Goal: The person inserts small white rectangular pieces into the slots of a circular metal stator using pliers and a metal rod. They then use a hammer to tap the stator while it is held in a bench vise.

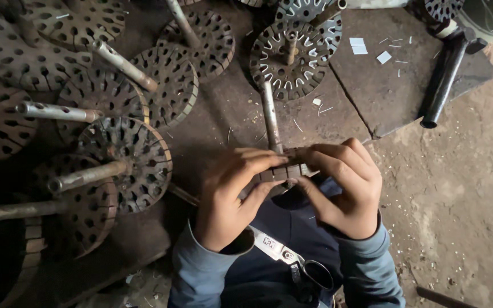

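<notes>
My left hand (232, 197) and my right hand (343, 191) both grip one round slotted metal core (285, 170) held edge-on over my lap. Its steel shaft (270, 117) points away from me toward the slab. My fingers curl over the core's rim from both sides, thumbs underneath. Most of the core is hidden by my fingers. A pair of scissors (292, 259) with dark handles lies on my lap below the hands.
Several similar slotted cores on shafts (126, 159) lie piled at the left and top. Another core (291, 57) stands on a metal slab (389, 85) with white paper scraps. A black pipe (443, 85) leans at the right. Dirt floor (463, 199) spreads right.
</notes>
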